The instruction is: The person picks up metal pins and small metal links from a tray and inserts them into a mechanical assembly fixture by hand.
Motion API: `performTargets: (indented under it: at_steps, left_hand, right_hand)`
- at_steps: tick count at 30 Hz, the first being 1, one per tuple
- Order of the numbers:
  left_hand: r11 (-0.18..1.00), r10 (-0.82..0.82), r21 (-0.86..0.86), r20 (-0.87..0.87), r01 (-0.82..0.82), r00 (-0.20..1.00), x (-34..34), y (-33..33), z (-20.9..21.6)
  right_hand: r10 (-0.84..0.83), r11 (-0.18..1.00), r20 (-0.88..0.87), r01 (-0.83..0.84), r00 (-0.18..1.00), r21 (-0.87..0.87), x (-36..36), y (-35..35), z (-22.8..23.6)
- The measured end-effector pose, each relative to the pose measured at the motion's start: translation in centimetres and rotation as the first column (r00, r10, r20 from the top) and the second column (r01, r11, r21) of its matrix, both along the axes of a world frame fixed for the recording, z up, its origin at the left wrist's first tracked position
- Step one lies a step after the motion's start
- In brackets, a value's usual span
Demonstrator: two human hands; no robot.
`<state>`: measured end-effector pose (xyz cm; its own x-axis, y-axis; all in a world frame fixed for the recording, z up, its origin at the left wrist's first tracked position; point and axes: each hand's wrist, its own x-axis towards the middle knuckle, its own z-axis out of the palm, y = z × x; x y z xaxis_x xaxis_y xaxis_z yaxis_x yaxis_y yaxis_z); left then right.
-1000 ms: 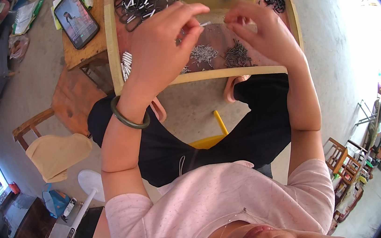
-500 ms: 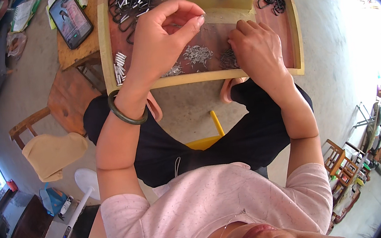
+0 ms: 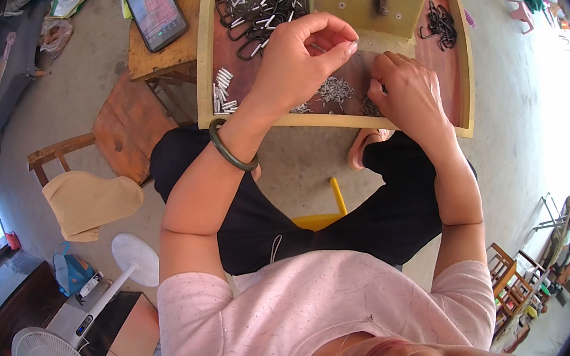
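Fingers (image 3: 334, 23) of left hand (image 3: 297, 64) pinched narrow, contents unclear; right hand (image 3: 408, 90), at its four o'clock, by dark pins (image 3: 369, 106), grip hidden.

Pale pink short-sleeved top (image 3: 298, 296), flecked; dark trousers (image 3: 399, 193), pale cord loop (image 3: 273, 250); dark green bangle (image 3: 224, 152) on left wrist (image 3: 249, 124)

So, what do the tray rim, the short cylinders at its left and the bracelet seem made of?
Tray rim: probably wood, boxy, matt and pale tan, though a covering could hide it. Short cylinders: likely metal, by their bright silvery shine. Bracelet: perhaps polished stone or glass, from its smooth, dark gloss; plastic is possible.
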<state>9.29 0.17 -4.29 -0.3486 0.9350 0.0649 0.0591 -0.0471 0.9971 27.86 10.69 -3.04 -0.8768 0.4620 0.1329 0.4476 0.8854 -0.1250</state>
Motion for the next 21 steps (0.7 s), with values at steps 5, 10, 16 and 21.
performTargets:
  at_steps: [5,10,16,21]
  left_hand:
    - [1.000,-0.027,-0.006,0.084,0.028,0.996,-0.2,-0.2,-0.1]
    - [0.996,-0.058,-0.055,0.216,0.071,0.975,0.5,0.0,0.2]
    - [0.995,-0.099,0.006,0.245,0.101,0.965,0.8,0.2,0.3]
    - [0.990,-0.139,0.006,0.295,0.143,0.945,0.5,0.0,0.7]
  right_hand:
    - [-0.113,0.876,0.016,0.107,0.993,-0.470,0.0,1.1,1.6]
    - [-0.180,0.576,-0.168,-0.034,0.969,-0.817,0.5,3.0,1.0]
    - [-0.396,0.315,-0.455,-0.347,0.798,-0.883,-0.7,2.1,0.8]
    - [-0.367,0.377,-0.443,-0.304,0.818,-0.875,-1.1,1.8,1.4]
